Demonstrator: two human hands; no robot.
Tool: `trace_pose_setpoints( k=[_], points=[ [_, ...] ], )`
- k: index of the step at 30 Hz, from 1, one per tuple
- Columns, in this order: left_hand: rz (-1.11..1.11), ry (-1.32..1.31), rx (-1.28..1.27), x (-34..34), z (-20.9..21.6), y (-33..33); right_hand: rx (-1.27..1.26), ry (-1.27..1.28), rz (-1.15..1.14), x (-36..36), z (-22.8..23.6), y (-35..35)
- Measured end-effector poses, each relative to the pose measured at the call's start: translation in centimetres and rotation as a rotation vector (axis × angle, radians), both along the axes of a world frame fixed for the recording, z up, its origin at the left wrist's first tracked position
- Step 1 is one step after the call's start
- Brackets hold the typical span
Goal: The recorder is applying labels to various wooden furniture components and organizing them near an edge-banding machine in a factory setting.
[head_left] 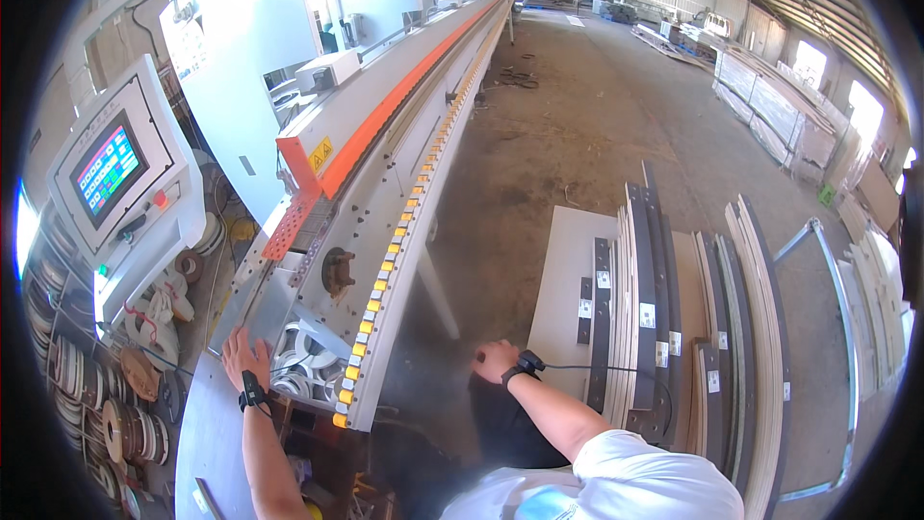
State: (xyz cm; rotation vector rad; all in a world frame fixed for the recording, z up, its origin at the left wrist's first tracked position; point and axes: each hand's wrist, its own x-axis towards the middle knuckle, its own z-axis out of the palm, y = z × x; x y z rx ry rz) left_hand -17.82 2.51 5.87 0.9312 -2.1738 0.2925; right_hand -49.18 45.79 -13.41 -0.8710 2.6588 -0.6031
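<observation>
My left hand (245, 358) lies on the grey metal table at the infeed end of a long edge-banding machine (380, 120), its fingers spread and nothing under them that I can make out. Just ahead of it, a perforated orange-red guard (289, 228) covers part of the feed track. My right hand (495, 360) hangs over the floor between the machine and the stacked panels, fingers curled in, with no object showing in it. Nearest to that hand is a pale board (563, 274), on which narrow dark-faced panels (635, 299) stand on edge, some with white labels.
A control panel with a lit screen (109, 169) stands at the left, above many rolls of edge banding (125, 429). Yellow rollers (385, 274) line the machine's near rail. White rings (306, 361) lie in an opening by the table. A metal frame (852, 366) stands right of the panels.
</observation>
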Motion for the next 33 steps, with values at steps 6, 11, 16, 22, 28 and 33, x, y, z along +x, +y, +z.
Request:
trace_pose_setpoints(
  k=[6,11,16,22,28,33],
  points=[
    [-0.081,-0.068,0.062,0.8,-0.4,-0.7,-0.002,0.02,0.013,0.4,0.6,0.1],
    [-0.077,-0.109,0.205,0.9,0.2,-0.7,0.034,-0.007,0.012,0.2,0.9,-0.1],
    [0.007,-0.103,0.045,0.3,0.5,0.1,0.046,0.001,0.019,-0.1,0.4,0.0],
    [-0.02,-0.104,0.173,0.7,0.1,-0.4,0.036,-0.005,0.026,0.0,0.7,0.1],
    [-0.004,-0.124,0.211,0.3,0.5,-0.1,0.041,0.019,0.003,-0.1,0.5,0.0],
    [-0.069,-0.038,0.175,0.6,0.1,-0.4,0.029,0.005,0.01,0.1,0.5,0.0]
  ],
)
